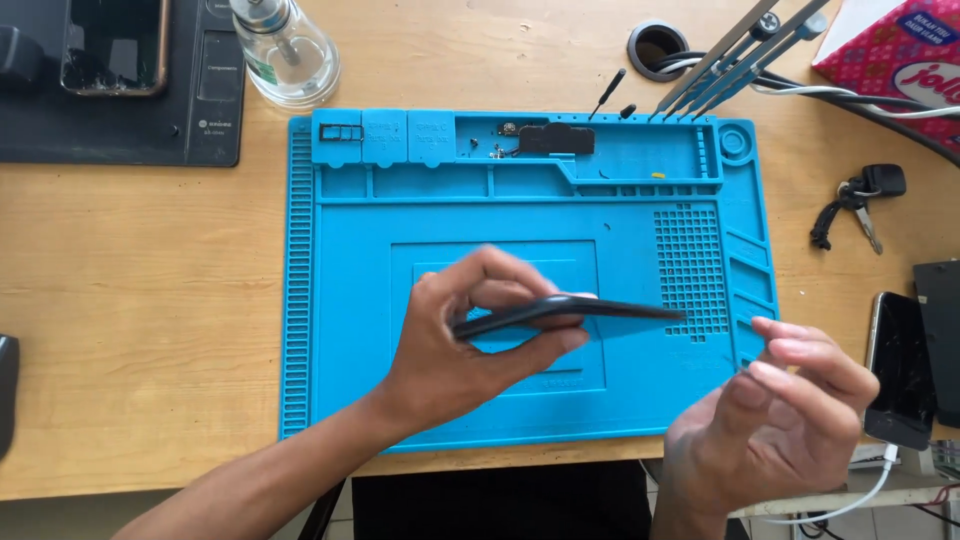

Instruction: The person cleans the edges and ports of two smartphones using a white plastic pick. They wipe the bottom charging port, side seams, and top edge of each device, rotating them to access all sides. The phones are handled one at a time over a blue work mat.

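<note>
Above the wide blue silicone repair mat [350, 300], the left hand [450, 350] is pinching a thin dark flat phone [570, 312] edge-on between thumb and fingers, the right hand [780, 420] is hovering loosely open and empty beside its far end, and so light a grip could be letting it slip onto the mat.

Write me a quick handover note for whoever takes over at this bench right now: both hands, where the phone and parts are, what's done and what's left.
Left hand: holds the dark phone edge-on, above the blue repair mat.
Right hand: empty, fingers loosely curled, off the mat's right corner.
Parts: a small dark component and tiny screws sit in the mat's top tray; hand tools stand in its top right slots.
Nearby: glass bottle top left, keys and another phone on a white cable at right.
Done: some pieces seem already removed.
Left: the held phone, likely still in progress.
</note>
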